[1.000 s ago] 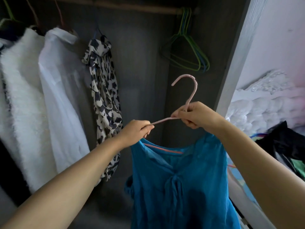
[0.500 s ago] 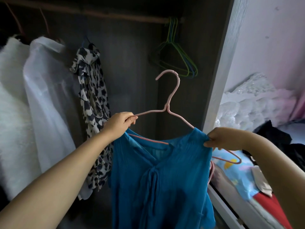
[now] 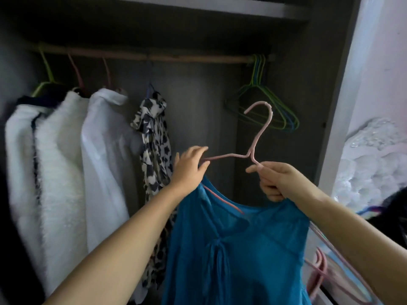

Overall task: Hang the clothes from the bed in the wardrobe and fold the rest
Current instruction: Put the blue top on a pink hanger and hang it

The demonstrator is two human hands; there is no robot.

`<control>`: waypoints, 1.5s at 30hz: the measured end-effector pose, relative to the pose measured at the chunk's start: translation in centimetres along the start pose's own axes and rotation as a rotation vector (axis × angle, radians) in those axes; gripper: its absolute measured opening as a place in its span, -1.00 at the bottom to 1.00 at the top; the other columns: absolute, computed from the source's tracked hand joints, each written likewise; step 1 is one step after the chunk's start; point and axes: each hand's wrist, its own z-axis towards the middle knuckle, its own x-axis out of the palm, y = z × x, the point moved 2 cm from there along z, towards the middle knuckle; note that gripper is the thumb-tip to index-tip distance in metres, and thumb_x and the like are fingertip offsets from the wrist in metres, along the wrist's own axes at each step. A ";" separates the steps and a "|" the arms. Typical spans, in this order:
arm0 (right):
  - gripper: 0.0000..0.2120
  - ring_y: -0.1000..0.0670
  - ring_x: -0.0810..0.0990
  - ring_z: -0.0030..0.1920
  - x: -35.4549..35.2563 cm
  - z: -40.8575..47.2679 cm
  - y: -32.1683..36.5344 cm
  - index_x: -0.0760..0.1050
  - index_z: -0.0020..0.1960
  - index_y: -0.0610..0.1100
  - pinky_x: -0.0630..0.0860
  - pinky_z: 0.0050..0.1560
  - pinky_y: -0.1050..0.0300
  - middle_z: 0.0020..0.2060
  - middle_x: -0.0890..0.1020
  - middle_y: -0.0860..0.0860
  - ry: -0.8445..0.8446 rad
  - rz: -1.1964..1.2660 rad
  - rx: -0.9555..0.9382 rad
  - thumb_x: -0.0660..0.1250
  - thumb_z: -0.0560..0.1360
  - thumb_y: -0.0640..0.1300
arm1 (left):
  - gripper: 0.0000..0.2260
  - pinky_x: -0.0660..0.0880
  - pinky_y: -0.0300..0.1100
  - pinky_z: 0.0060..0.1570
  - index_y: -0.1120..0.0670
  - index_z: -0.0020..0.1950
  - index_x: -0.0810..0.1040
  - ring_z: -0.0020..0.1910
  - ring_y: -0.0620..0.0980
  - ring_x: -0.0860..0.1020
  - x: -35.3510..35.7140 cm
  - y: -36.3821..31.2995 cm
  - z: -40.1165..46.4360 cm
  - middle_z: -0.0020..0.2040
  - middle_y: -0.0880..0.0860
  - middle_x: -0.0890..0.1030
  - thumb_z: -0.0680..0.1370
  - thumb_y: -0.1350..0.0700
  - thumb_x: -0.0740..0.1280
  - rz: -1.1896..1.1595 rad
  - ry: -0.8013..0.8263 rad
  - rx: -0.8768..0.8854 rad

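Person is standing at the open wardrobe (image 3: 343,89), holding a blue top (image 3: 237,249) on a pink hanger (image 3: 255,139) in the lower middle of the frame. Left hand (image 3: 189,168) is sitting at centre, fingers loosely curled and pinching the left arm of the hanger. Right hand (image 3: 277,181) is sitting right of centre, fingers curled tight round the right arm of the hanger and the shoulder of the top. Hook of the hanger is pointing up, well below the rail (image 3: 176,58) running across the top of the frame, not touching it.

Progress, judging from this: top looks to be sitting on the hanger, shoulders roughly in place, so the mounting step is looking about done. Hooking it onto the rail is not yet done. Free stretch of rail is showing between the spotted garment (image 3: 154,150) at centre left and the bunch of empty hangers (image 3: 264,106) at upper right, likely the slot.

Already hanging at the left of the frame: two fluffy white coats (image 3: 50,161), a white shirt (image 3: 103,161), the spotted garment. Cannot tell which of these came off the bed.

Left to do: at the lower right edge a dark garment (image 3: 394,208) is lying just outside the wardrobe beside a white quilted surface (image 3: 370,168), more pink hangers (image 3: 319,271) are dangling below the right forearm. So more items are probably waiting, and no folding is visible
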 end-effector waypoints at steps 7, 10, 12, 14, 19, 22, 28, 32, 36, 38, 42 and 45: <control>-0.80 0.13 0.21 -0.59 3.6 10.7 5.7 0.47 -0.01 -0.23 0.18 -0.61 0.29 -0.52 0.23 0.07 -0.067 0.257 0.016 0.08 0.63 -0.22 | -0.48 0.02 -0.13 0.48 0.02 0.57 -0.03 0.53 0.05 0.02 -0.7 6.7 -2.2 0.56 0.07 -0.01 0.65 0.14 0.11 -0.121 -0.002 -0.351; -0.79 0.13 0.23 -0.62 4.9 16.1 8.7 0.43 -0.11 -0.19 0.21 -0.62 0.30 -0.56 0.29 0.07 -0.089 0.271 -0.042 0.06 0.61 -0.24 | -0.49 -0.04 -0.25 0.41 0.02 0.57 -0.04 0.52 -0.01 0.01 -1.1 8.7 -2.7 0.57 0.03 -0.02 0.66 0.12 0.09 -0.153 -0.008 -0.381; -0.76 0.14 0.26 -0.65 6.2 20.3 10.7 0.39 -0.22 -0.16 0.21 -0.62 0.31 -0.65 0.33 0.10 -0.106 0.273 -0.078 0.07 0.59 -0.25 | -0.49 -0.04 -0.27 0.42 0.03 0.57 -0.02 0.52 -0.03 0.03 -1.3 9.3 -1.8 0.57 0.02 -0.01 0.66 0.09 0.09 -0.168 0.000 -0.383; -0.73 0.09 0.32 -0.57 7.9 24.2 12.3 0.41 -0.30 -0.17 0.25 -0.51 0.24 -0.59 0.40 0.04 -0.142 0.243 -0.111 0.11 0.56 -0.27 | -0.50 0.00 -0.31 0.41 0.03 0.57 0.02 0.50 -0.05 0.09 -1.8 9.6 0.1 0.56 0.02 0.03 0.66 0.09 0.10 -0.199 0.001 -0.396; -0.72 -0.01 0.33 -0.44 10.8 31.2 14.3 0.37 -0.34 -0.19 0.26 -0.41 0.18 -0.41 0.40 -0.08 -0.170 0.228 -0.153 0.11 0.51 -0.37 | -0.51 0.11 -0.40 0.27 0.07 0.55 0.09 0.45 -0.01 0.23 -3.3 9.8 5.5 0.51 0.09 0.16 0.64 0.10 0.14 -0.184 -0.055 -0.396; -0.75 0.00 0.33 -0.41 10.9 34.0 13.2 0.38 -0.29 -0.22 0.26 -0.40 0.18 -0.39 0.39 -0.10 -0.178 0.221 -0.117 0.11 0.53 -0.39 | -0.53 0.13 -0.38 0.23 0.01 0.54 0.11 0.43 -0.04 0.24 -3.8 10.3 6.7 0.50 0.04 0.18 0.64 0.06 0.14 -0.231 -0.087 -0.433; -0.92 0.04 0.37 -0.38 10.5 36.7 9.7 0.40 0.01 -0.23 0.29 -0.41 0.23 -0.34 0.41 -0.06 -0.183 0.166 -0.128 0.14 0.59 -0.28 | -0.58 0.24 -0.19 0.36 -0.03 0.50 0.20 0.39 0.00 0.31 -3.9 11.7 6.1 0.48 0.03 0.23 0.64 0.02 0.15 -0.203 -0.137 -0.486; -0.78 -0.01 0.48 -0.27 9.3 36.2 9.4 0.44 -0.04 -0.18 0.35 -0.32 0.21 -0.25 0.52 -0.07 -0.206 -0.001 -0.195 0.08 0.64 -0.11 | -0.60 0.28 -0.28 0.21 -0.02 0.49 0.22 0.29 -0.01 0.39 -3.6 11.2 5.3 0.46 0.04 0.23 0.64 0.04 0.15 -0.166 -0.123 -0.514; -0.66 -0.12 0.50 0.10 7.9 33.1 8.5 0.41 0.25 -0.23 0.42 0.04 0.08 0.17 0.54 -0.18 -0.225 -0.230 -0.257 0.03 0.65 -0.04 | -0.63 0.33 -0.31 0.03 0.04 0.44 0.28 0.05 -0.09 0.45 -3.8 10.0 4.2 0.39 0.10 0.32 0.63 0.09 0.17 -0.131 -0.149 -0.465; -0.64 -0.13 0.48 0.21 7.2 29.8 7.3 0.37 0.33 -0.23 0.40 0.14 0.05 0.25 0.49 -0.16 -0.253 -0.358 -0.311 0.03 0.66 -0.06 | -0.65 0.39 -0.29 -0.12 0.05 0.42 0.30 -0.14 -0.15 0.47 -3.6 8.8 3.4 0.34 0.11 0.34 0.63 0.09 0.16 -0.113 -0.134 -0.435; -0.61 -0.11 0.43 0.29 6.0 22.5 2.4 0.32 0.40 -0.18 0.38 0.24 0.03 0.31 0.45 -0.12 -0.256 -0.552 -0.325 0.03 0.66 -0.03 | -0.63 0.32 -0.29 -0.05 0.03 0.45 0.27 -0.12 -0.25 0.43 -2.4 5.3 0.7 0.40 0.03 0.27 0.64 0.06 0.16 -0.118 -0.045 -0.398; -0.59 -0.12 0.37 0.34 4.8 17.2 -2.3 0.27 0.44 -0.12 0.36 0.31 -0.09 0.34 0.42 -0.11 -0.284 -0.762 -0.277 0.03 0.65 0.00 | -0.63 0.27 -0.32 0.02 0.04 0.44 0.28 0.21 -0.08 0.42 -0.4 2.6 -2.2 0.40 0.02 0.28 0.63 0.06 0.17 -0.136 0.016 -0.353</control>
